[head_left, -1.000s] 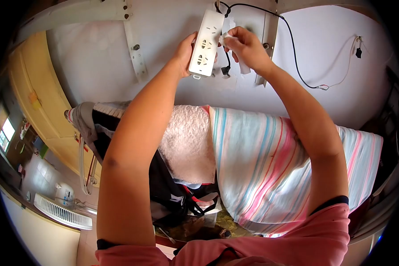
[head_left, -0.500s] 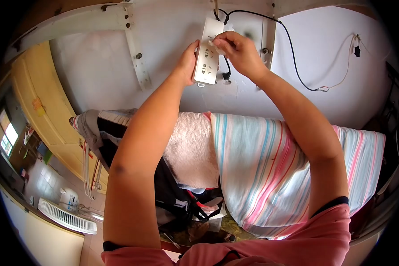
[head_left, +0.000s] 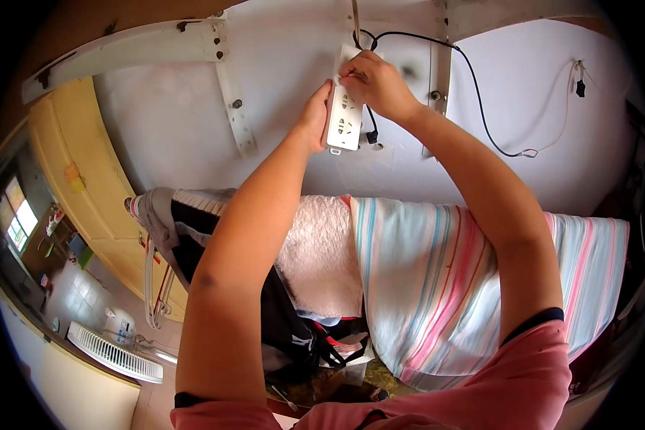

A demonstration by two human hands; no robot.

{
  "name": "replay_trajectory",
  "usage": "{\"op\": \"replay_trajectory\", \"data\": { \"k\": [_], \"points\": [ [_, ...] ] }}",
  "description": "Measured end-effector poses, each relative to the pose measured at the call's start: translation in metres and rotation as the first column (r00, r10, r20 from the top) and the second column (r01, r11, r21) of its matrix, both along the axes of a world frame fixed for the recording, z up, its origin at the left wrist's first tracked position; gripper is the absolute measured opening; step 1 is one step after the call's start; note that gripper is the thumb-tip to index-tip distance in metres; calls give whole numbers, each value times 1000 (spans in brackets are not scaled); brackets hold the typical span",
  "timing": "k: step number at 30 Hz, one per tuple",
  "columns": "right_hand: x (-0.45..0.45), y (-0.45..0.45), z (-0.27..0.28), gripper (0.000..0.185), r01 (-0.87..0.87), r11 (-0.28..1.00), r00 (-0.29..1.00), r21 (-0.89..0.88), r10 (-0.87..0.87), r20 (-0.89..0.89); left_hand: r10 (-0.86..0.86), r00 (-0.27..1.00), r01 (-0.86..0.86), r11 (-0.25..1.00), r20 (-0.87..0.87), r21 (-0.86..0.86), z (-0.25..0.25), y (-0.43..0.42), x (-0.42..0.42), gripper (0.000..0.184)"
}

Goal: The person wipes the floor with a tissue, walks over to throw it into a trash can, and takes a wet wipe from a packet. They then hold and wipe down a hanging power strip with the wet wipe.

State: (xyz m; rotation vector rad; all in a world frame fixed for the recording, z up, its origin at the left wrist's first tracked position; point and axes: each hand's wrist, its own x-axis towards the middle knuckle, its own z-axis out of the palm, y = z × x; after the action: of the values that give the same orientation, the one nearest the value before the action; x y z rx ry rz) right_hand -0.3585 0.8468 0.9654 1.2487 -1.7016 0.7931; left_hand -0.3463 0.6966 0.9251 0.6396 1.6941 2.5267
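Note:
A white power strip [head_left: 345,130] hangs upright before the pale wall, its socket holes facing me. My left hand [head_left: 317,115] is closed around its left edge, with the fingers mostly hidden behind it. Across the upper sockets, my right hand [head_left: 380,84] is closed in a pinch against the strip's front. Something small and whitish shows at its fingertips, too hidden to name. Beside the strip's right side dangles a black plug [head_left: 372,136] on a dark cord.
A black cable [head_left: 473,93] runs along the wall to a joint with a thinner white wire [head_left: 567,107]. Metal brackets [head_left: 237,104] are bolted above. Below lie a striped cloth [head_left: 423,287] and a fluffy towel [head_left: 322,251]. A yellow door [head_left: 86,158] and white fan [head_left: 115,352] are at left.
The whole view has shifted, so the scene sits a little lower and further right. My right hand has moved in over the strip's upper part; my left hand keeps its hold.

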Motion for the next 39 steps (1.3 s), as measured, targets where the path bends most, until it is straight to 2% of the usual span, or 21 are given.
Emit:
{"op": "replay_trajectory", "data": {
  "k": [2, 5, 8, 9, 11, 12, 13, 15, 17, 19, 21, 22, 23, 26, 29, 30, 33, 34, 35, 37, 39],
  "points": [
    [-2, 3, -5, 11, -35, 999, 998, -39, 37, 46, 16, 1000, -16, 1000, -5, -23, -2, 0, 1, 50],
    [9, 2, -6, 10, -100, 992, 991, 71, 93, 96, 34, 999, -35, 998, -9, -48, -2, -2, -2, 49],
    [20, 2, -18, 9, -120, 945, 958, 305, 191, -214, 74, 997, -74, 997, 25, -19, 0, 2, 6, 48],
    [18, 3, -18, 9, -120, 946, 959, 302, 189, -211, 101, 993, -102, 995, 53, 10, 1, 4, 10, 48],
    [14, 8, -11, 9, -19, 978, 996, 210, 36, -76, 121, 989, -119, 992, 89, -31, 3, 5, 9, 48],
    [10, 12, -5, 9, 11, 989, 1000, 144, -13, 14, 72, 996, -69, 996, 55, -59, 3, 3, 6, 49],
    [7, 13, -3, 9, 7, 996, 1000, 84, -8, 12, 22, 999, -20, 996, 24, -85, 1, 1, 4, 49],
    [12, 10, -8, 10, -50, 985, 999, 164, 49, 11, 20, 1000, -20, 996, -2, -83, 1, 1, 5, 51],
    [23, 9, -11, 10, -61, 958, 998, 278, 66, -9, 114, 993, -111, 990, 26, -91, 4, 4, 13, 51],
    [16, 9, -9, 9, -65, 964, 998, 256, 62, 21, 89, 996, -85, 989, 26, -124, 1, 1, 9, 51],
    [10, 8, -5, 9, -49, 998, 984, 51, 39, 171, 82, 997, -83, 992, -8, -100, 1, 3, 5, 51],
    [9, 8, -4, 9, -42, 999, 979, 23, 36, 200, 73, 997, -73, 992, -1, -101, 1, 2, 4, 50],
    [9, 7, -6, 9, -43, 999, 980, 24, 38, 197, 75, 997, -75, 992, -4, -101, 1, 2, 4, 50],
    [21, 1, -15, 10, -149, 959, 989, 242, 149, 17, 112, 991, -111, 994, 76, -15, 5, 8, 16, 48],
    [8, 2, -6, 9, -69, 992, 998, 104, 67, 22, 79, 997, -80, 992, -21, -93, 0, 3, 6, 49],
    [8, 2, -6, 9, -68, 993, 998, 100, 66, 21, 35, 999, -35, 995, -5, -94, 1, 2, 4, 49],
    [10, 3, -5, 8, -53, 988, 997, 146, 44, 69, 92, 996, -91, 991, 5, -99, 1, 3, 1, 50],
    [14, 3, -9, 13, -161, 966, 986, 202, 149, 72, 89, 996, -88, 991, 3, -99, 2, 3, 0, 50],
    [17, 2, -12, 13, -160, 956, 986, 247, 142, 89, 76, 997, -76, 992, -2, -100, 2, 2, 0, 50],
    [11, 4, -9, 13, -95, 978, 995, 183, 101, -21, 50, 999, -50, 993, -3, -106, 0, 0, -1, 51],
    [7, 6, -2, 9, -2, 998, 996, 64, -3, 88, 39, 999, -40, 993, -8, -111, 0, 0, 0, 51]
  ]
}}
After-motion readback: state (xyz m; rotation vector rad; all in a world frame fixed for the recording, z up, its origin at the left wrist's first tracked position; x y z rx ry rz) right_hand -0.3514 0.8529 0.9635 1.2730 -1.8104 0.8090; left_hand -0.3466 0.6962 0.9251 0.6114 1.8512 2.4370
